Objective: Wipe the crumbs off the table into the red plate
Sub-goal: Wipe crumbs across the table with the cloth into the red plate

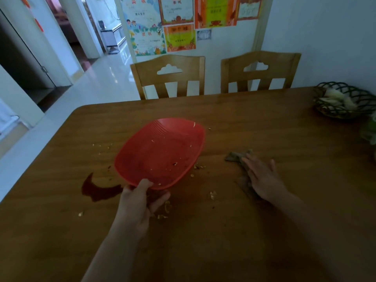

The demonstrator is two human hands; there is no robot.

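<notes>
head view: red plate [160, 151] at centre of wooden tabletop [264, 123], tilted, near rim pinched by left hand [138, 202] at 6 o'clock. right hand [262, 178] at 3 o'clock of plate, fingers flat, pressing brown cloth [238, 156]. crumbs [196, 166] scattered beside plate rim, some inside. dark spill [95, 189] at 8 o'clock. wicker basket [343, 100] at 2 o'clock.
</notes>
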